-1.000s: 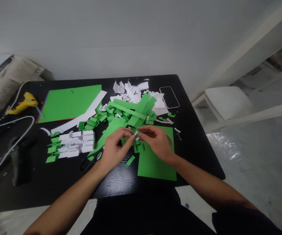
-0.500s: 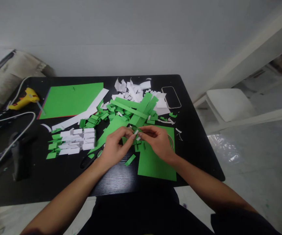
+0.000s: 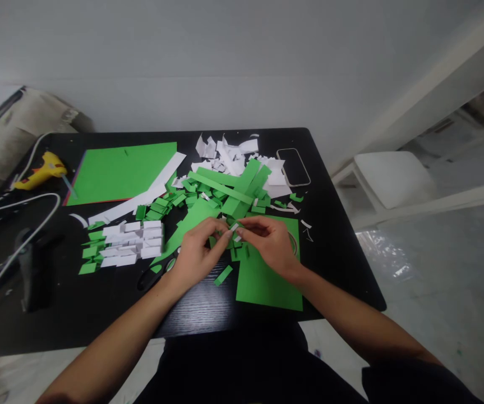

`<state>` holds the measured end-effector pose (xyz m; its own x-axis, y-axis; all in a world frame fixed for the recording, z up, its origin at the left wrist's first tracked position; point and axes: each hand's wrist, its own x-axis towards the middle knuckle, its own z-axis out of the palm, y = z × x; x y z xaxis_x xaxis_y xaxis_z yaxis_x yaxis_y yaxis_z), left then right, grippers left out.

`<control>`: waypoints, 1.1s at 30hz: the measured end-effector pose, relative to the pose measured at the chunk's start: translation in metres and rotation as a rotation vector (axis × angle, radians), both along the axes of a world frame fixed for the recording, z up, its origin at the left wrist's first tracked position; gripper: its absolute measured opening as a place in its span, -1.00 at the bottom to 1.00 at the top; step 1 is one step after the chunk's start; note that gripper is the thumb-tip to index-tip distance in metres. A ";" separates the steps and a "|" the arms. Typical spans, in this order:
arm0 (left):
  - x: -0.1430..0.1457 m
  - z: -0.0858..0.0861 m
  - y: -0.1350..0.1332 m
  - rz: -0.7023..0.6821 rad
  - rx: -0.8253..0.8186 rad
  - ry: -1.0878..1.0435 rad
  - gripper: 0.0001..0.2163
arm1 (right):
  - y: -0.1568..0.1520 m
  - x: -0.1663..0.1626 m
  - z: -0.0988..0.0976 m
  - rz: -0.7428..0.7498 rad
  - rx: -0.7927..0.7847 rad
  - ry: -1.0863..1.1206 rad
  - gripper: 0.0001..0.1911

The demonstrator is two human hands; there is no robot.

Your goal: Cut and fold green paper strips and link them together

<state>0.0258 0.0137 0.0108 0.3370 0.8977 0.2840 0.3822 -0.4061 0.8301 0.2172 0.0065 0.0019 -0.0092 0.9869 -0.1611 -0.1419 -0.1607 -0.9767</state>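
Observation:
My left hand (image 3: 197,252) and my right hand (image 3: 269,241) meet over the middle of a black table (image 3: 98,303). Together their fingertips pinch a small white paper piece (image 3: 234,231). Under my right hand lies a green paper sheet (image 3: 267,283). A heap of green strips (image 3: 229,191) and white scraps (image 3: 225,152) lies just beyond the hands. Black scissors (image 3: 155,275) rest beside my left wrist. A stack of folded white pieces (image 3: 134,244) with small green bits sits to the left.
A large green sheet (image 3: 119,174) and a long white strip (image 3: 136,199) lie at the back left. A yellow glue gun (image 3: 40,168) with white cable (image 3: 23,235) sits at the far left. A phone (image 3: 293,166) lies at the back right. A white chair (image 3: 393,179) stands right of the table.
The hands stay pinched on the small piece with barely any motion. The view has shifted slightly.

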 end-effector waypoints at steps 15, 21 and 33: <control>0.002 0.001 0.000 0.029 0.003 0.007 -0.84 | -0.001 -0.001 0.000 0.047 0.045 -0.037 -0.74; 0.004 0.002 -0.001 0.048 0.030 0.029 -0.84 | -0.003 -0.003 0.003 0.006 0.096 -0.142 -0.84; -0.006 0.012 0.007 0.174 -0.169 -0.072 -0.77 | -0.006 -0.001 0.009 -0.097 0.162 -0.130 -0.85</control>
